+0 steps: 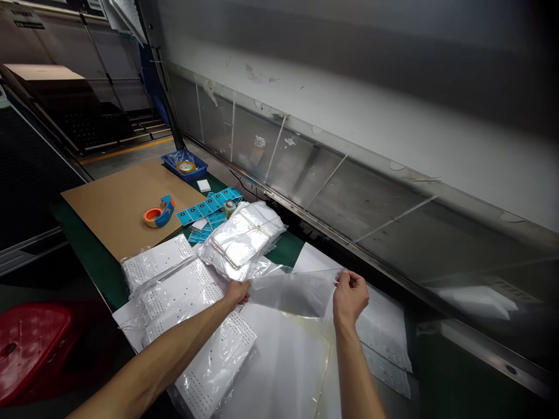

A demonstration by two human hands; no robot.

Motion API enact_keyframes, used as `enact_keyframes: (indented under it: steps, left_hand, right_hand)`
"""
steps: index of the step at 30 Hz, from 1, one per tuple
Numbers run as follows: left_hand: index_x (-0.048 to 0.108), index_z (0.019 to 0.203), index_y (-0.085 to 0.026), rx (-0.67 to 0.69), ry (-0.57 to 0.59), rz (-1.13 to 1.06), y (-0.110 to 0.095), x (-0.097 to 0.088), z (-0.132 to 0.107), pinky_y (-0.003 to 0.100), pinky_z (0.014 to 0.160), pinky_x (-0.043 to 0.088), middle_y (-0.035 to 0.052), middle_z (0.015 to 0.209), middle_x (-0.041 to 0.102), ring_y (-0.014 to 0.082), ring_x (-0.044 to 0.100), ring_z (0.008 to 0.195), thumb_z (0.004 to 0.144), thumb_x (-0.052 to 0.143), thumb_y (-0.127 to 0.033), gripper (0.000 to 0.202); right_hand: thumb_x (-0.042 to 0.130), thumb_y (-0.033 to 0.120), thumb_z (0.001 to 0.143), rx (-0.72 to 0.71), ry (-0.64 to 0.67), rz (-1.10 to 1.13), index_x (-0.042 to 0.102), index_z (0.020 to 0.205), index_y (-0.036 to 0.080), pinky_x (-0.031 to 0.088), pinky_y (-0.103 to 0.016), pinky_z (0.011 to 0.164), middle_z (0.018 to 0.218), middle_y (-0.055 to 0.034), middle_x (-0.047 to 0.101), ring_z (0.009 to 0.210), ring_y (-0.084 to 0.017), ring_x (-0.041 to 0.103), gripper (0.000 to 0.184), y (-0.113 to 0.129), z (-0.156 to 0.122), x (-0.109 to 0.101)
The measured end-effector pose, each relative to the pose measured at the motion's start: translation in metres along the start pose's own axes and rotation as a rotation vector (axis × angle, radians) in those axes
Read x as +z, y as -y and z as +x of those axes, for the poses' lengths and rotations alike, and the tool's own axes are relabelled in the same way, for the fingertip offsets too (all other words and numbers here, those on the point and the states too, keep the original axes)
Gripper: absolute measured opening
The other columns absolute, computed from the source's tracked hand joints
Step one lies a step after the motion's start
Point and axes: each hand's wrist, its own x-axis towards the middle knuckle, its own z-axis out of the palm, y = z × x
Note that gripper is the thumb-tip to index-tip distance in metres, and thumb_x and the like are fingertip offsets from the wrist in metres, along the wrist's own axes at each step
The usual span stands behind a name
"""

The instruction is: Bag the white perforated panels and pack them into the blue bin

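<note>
Between my two hands a clear plastic bag (292, 292) is stretched out above white sheets (279, 361). My left hand (238, 292) is closed on its left end, beside a bundle of folded clear bags (247, 233) tied with string. The bag's right corner is pinched in my right hand (350, 295), thumb against fingers. To the left of my left hand lie several bagged white printed packs (213, 355), overlapping in a row. More translucent plastic sheets (386, 361) lie under and right of my right forearm.
An orange-and-blue tape dispenser (159, 212) rests on brown cardboard (117, 203). Blue label strips (209, 206) lie near a blue tray (185, 164) holding a tape roll (186, 167). A metal-edged panel (323, 169) borders the green table. A red stool (30, 349) stands at left.
</note>
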Motion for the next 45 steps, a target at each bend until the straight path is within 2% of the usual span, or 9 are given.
enact_keyframes:
  steps: [6, 12, 17, 20, 24, 31, 35, 40, 45]
  left_hand:
    - [0.054, 0.109, -0.014, 0.045, 0.037, 0.074, -0.015, -0.004, -0.025, 0.036, 0.074, 0.051, 0.0067, 0.103, 0.059, 0.0165, 0.060, 0.085, 0.088, 0.050, -0.035, 0.030]
    - [0.064, 0.082, -0.013, 0.340, 0.180, 0.141, -0.022, 0.002, -0.106, 0.029, 0.076, 0.046, 0.0089, 0.091, 0.066, 0.0232, 0.059, 0.092, 0.079, 0.058, -0.047, 0.035]
    - [0.062, 0.096, -0.013, 0.458, 0.451, -0.092, -0.013, 0.011, -0.174, 0.030, 0.068, 0.049, 0.0116, 0.101, 0.062, 0.0217, 0.060, 0.089, 0.080, 0.050, -0.056, 0.048]
    - [0.058, 0.092, -0.011, 0.436, 0.400, -0.204, -0.003, 0.014, -0.186, 0.030, 0.065, 0.049, 0.0114, 0.092, 0.061, 0.0209, 0.061, 0.081, 0.074, 0.063, -0.046, 0.040]
    - [0.048, 0.104, -0.014, 0.391, 0.327, -0.328, 0.012, 0.011, -0.193, 0.034, 0.066, 0.050, 0.0109, 0.086, 0.065, 0.0204, 0.064, 0.072, 0.075, 0.066, -0.034, 0.040]
    - [0.060, 0.082, -0.012, 0.417, 0.385, -0.403, 0.021, -0.011, -0.211, 0.033, 0.075, 0.050, 0.0091, 0.087, 0.062, 0.0177, 0.060, 0.081, 0.078, 0.064, -0.034, 0.023]
    - [0.063, 0.077, -0.010, 0.381, 0.415, -0.401, 0.024, -0.013, -0.216, 0.027, 0.066, 0.048, 0.0054, 0.076, 0.060, 0.0135, 0.056, 0.071, 0.075, 0.068, -0.029, 0.019]
    - [0.064, 0.078, -0.008, 0.354, 0.589, -0.436, 0.025, -0.004, -0.230, 0.031, 0.074, 0.047, 0.0084, 0.078, 0.061, 0.0162, 0.058, 0.077, 0.079, 0.063, -0.027, 0.019]
    - [0.064, 0.088, -0.009, 0.354, 0.630, -0.434, 0.024, -0.004, -0.240, 0.039, 0.079, 0.047, 0.0103, 0.084, 0.062, 0.0199, 0.059, 0.083, 0.084, 0.057, -0.031, 0.024]
  right_hand:
    - [0.058, 0.049, 0.075, -0.017, 0.065, -0.100, 0.061, 0.078, 0.019, 0.043, -0.033, 0.061, 0.070, -0.0030, 0.061, 0.064, -0.019, 0.055, 0.031, 0.031, 0.001, -0.053]
    - [0.052, 0.044, 0.082, -0.063, 0.340, -0.084, 0.062, 0.084, 0.021, 0.047, -0.029, 0.062, 0.080, -0.0039, 0.065, 0.072, -0.019, 0.059, 0.025, 0.033, -0.085, -0.087]
    - [0.056, 0.026, 0.083, -0.490, 0.408, -0.164, 0.058, 0.085, 0.020, 0.041, -0.031, 0.066, 0.077, -0.0038, 0.060, 0.071, -0.018, 0.054, 0.007, 0.015, -0.172, -0.093]
    - [0.056, 0.015, 0.082, -0.709, 0.476, -0.217, 0.056, 0.087, 0.019, 0.038, -0.032, 0.065, 0.075, -0.0033, 0.058, 0.069, -0.017, 0.051, 0.006, 0.008, -0.206, -0.096]
    - [0.055, 0.012, 0.082, -0.764, 0.528, -0.274, 0.054, 0.086, 0.019, 0.036, -0.032, 0.062, 0.070, -0.0025, 0.056, 0.066, -0.016, 0.049, 0.009, 0.007, -0.233, -0.105]
    - [0.059, 0.019, 0.080, -0.698, 0.612, -0.221, 0.053, 0.088, 0.020, 0.038, -0.033, 0.065, 0.075, -0.0035, 0.057, 0.070, -0.019, 0.051, 0.010, 0.014, -0.253, -0.128]
    - [0.058, 0.030, 0.082, -0.428, 0.614, -0.084, 0.051, 0.085, 0.022, 0.040, -0.030, 0.064, 0.077, -0.0016, 0.056, 0.071, -0.017, 0.051, 0.011, 0.036, -0.241, -0.136]
    - [0.049, 0.044, 0.085, -0.021, 0.874, -0.031, 0.050, 0.079, 0.025, 0.038, -0.025, 0.058, 0.070, 0.0034, 0.055, 0.062, -0.014, 0.049, 0.021, 0.059, -0.224, -0.128]
    - [0.045, 0.046, 0.087, 0.114, 0.841, 0.081, 0.047, 0.074, 0.023, 0.037, -0.024, 0.058, 0.066, 0.0039, 0.051, 0.063, -0.013, 0.048, 0.026, 0.056, -0.227, -0.130]
